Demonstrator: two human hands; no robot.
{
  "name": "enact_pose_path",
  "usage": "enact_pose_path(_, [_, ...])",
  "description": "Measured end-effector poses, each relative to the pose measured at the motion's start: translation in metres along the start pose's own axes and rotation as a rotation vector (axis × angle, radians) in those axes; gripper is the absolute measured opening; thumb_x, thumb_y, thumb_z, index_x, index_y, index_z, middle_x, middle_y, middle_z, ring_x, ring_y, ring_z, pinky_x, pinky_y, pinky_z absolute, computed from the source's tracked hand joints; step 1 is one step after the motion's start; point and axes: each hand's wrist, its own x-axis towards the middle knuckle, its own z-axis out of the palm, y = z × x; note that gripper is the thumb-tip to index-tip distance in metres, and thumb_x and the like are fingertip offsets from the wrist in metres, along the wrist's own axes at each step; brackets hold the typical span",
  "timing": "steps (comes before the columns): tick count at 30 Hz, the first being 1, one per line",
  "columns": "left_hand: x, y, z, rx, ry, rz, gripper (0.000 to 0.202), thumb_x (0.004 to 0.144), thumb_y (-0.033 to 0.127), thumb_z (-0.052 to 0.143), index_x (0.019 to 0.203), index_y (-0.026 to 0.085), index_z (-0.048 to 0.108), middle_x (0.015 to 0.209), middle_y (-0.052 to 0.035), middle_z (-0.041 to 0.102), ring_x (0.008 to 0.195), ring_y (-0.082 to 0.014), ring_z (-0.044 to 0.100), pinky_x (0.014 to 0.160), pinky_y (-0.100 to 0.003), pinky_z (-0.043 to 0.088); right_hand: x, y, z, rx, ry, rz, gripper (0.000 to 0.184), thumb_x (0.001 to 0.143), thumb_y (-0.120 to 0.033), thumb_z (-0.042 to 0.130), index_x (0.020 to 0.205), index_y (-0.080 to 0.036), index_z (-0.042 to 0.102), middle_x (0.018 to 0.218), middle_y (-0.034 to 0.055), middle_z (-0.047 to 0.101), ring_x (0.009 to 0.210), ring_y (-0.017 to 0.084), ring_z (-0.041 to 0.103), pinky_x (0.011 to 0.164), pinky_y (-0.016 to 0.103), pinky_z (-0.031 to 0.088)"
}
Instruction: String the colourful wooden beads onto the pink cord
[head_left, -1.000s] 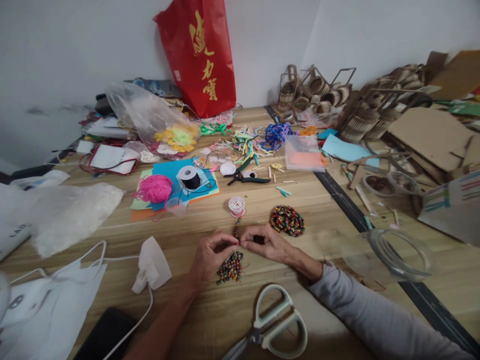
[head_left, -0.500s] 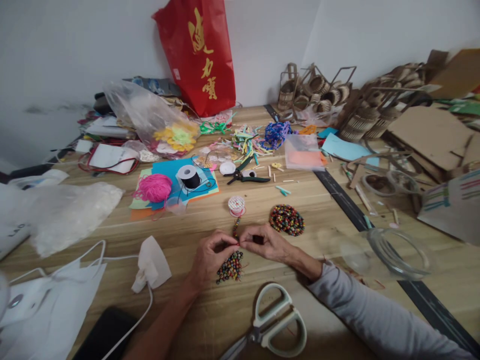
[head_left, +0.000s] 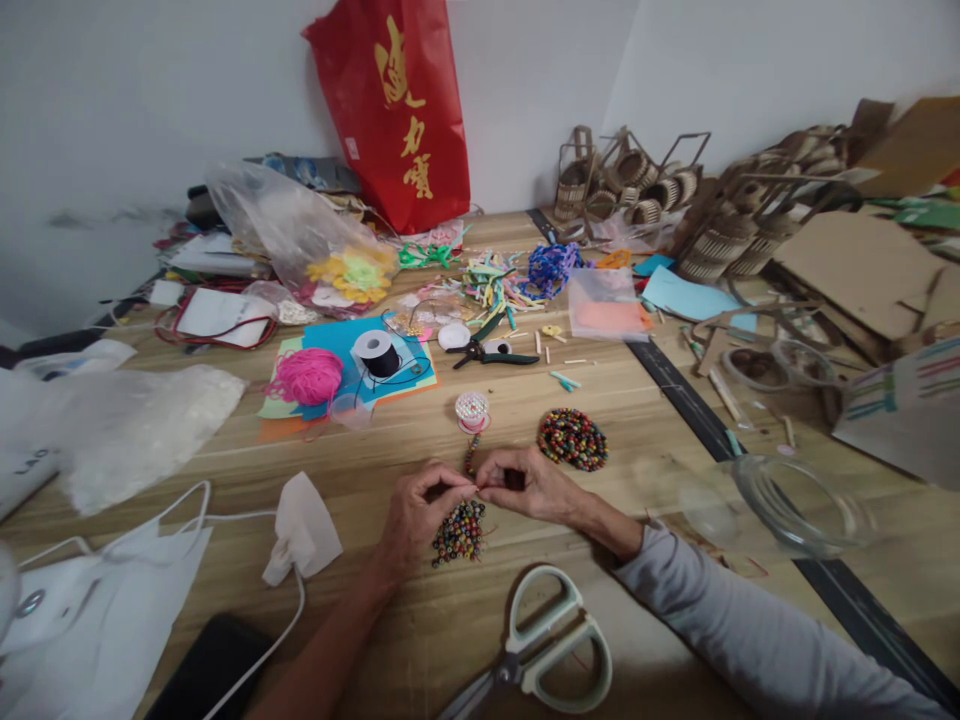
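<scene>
Above the middle of the table, my left hand (head_left: 420, 508) and my right hand (head_left: 529, 487) meet at their fingertips, each closed in a pinch. A short string of colourful beads (head_left: 471, 455) runs from a small spool (head_left: 473, 410) down to the fingertips. What exactly lies between the fingers is tiny and mostly hidden. Just below them is a pile of loose multicoloured beads (head_left: 460, 535), partly behind my left hand. A coiled strand of similar beads (head_left: 573, 440) lies beyond my right wrist.
White-handled scissors (head_left: 559, 640) lie near the front edge. Green-handled pliers (head_left: 495, 352), pink yarn (head_left: 307, 375) and a black thread spool (head_left: 378, 355) sit farther back. At right are a clear tubing coil (head_left: 799, 505) and small woven baskets (head_left: 720, 247); a phone (head_left: 214, 670) is front left.
Both hands keep nearly the same place and pinch. The red bit that showed between the fingertips is now barely visible.
</scene>
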Motion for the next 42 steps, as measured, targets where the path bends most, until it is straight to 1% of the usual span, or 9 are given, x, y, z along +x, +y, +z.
enact_pose_path(3, [0.000,0.000,-0.001,0.015,0.010,-0.025,0.011,0.073,0.024,0.069,0.064,0.017,0.069,0.067,-0.0028,0.065,0.067,-0.0164,0.060,0.064,-0.026,0.046,0.000,-0.001,-0.001,0.000,-0.001,-0.013,0.023,0.083,-0.035,0.062,0.079,-0.013,0.063,0.063,-0.0012,0.054,0.056,0.009,0.047,0.053,0.020,0.037])
enact_pose_path(7, [0.000,0.000,-0.002,-0.005,-0.001,-0.033,0.011,0.075,0.025,0.067,0.067,0.016,0.069,0.070,-0.0030,0.065,0.070,-0.0165,0.060,0.066,-0.025,0.046,-0.001,-0.003,-0.002,-0.071,0.077,-0.072,0.024,0.086,-0.037,0.060,0.082,-0.013,0.063,0.072,0.0019,0.058,0.061,0.010,0.049,0.056,0.022,0.039])
enact_pose_path(11, [0.001,0.002,-0.002,-0.009,0.006,0.012,0.011,0.075,0.024,0.067,0.068,0.017,0.069,0.071,-0.0034,0.066,0.072,-0.0171,0.060,0.068,-0.026,0.046,-0.002,0.000,-0.001,-0.044,0.125,-0.115,0.026,0.083,-0.039,0.064,0.091,-0.014,0.062,0.077,0.0024,0.059,0.057,0.009,0.047,0.052,0.021,0.038])
enact_pose_path(16, [0.002,0.004,0.001,0.030,0.026,0.121,0.008,0.074,0.020,0.069,0.066,0.018,0.070,0.068,-0.0028,0.065,0.071,-0.0173,0.059,0.069,-0.027,0.045,-0.002,0.007,0.003,0.102,0.049,-0.055,0.031,0.079,-0.042,0.068,0.093,-0.015,0.060,0.061,-0.0040,0.053,0.049,0.007,0.045,0.046,0.018,0.035])
enact_pose_path(21, [0.002,0.004,0.002,0.058,0.025,0.129,0.010,0.075,0.020,0.068,0.066,0.018,0.069,0.067,-0.0029,0.064,0.070,-0.0172,0.058,0.068,-0.027,0.044,0.000,0.009,0.007,0.235,-0.014,0.000,0.032,0.081,-0.045,0.064,0.082,-0.014,0.057,0.061,-0.0027,0.055,0.051,0.008,0.050,0.049,0.019,0.040])
enact_pose_path(26, [0.001,0.004,0.001,0.084,0.025,0.105,0.012,0.077,0.023,0.066,0.067,0.017,0.068,0.069,-0.0031,0.065,0.071,-0.0173,0.059,0.068,-0.027,0.045,0.001,0.008,0.006,0.161,0.035,-0.002,0.027,0.084,-0.040,0.062,0.082,-0.013,0.061,0.060,-0.0025,0.052,0.049,0.007,0.045,0.048,0.019,0.035])
enact_pose_path(33, [-0.001,0.004,0.000,0.134,0.042,0.097,0.012,0.079,0.025,0.065,0.070,0.016,0.067,0.071,-0.0032,0.065,0.072,-0.0168,0.059,0.068,-0.026,0.046,0.001,0.007,0.005,0.115,0.073,-0.035,0.026,0.087,-0.039,0.059,0.082,-0.014,0.061,0.064,-0.0017,0.054,0.050,0.007,0.046,0.048,0.019,0.036])
enact_pose_path(38, [-0.001,0.003,-0.004,0.257,0.098,0.130,0.012,0.079,0.023,0.062,0.071,0.016,0.067,0.070,-0.0028,0.066,0.070,-0.0164,0.059,0.068,-0.027,0.045,0.001,0.010,0.004,0.125,0.126,-0.027,0.026,0.088,-0.040,0.057,0.083,-0.014,0.059,0.061,-0.0025,0.052,0.050,0.008,0.047,0.048,0.019,0.037])
enact_pose_path(42, [0.001,0.001,-0.009,0.380,0.101,0.149,0.012,0.078,0.022,0.062,0.068,0.017,0.068,0.067,-0.0031,0.067,0.069,-0.0173,0.059,0.068,-0.028,0.045,0.001,0.012,0.003,0.098,0.145,-0.042,0.025,0.088,-0.039,0.057,0.083,-0.015,0.058,0.063,-0.0019,0.052,0.053,0.009,0.046,0.049,0.020,0.037])
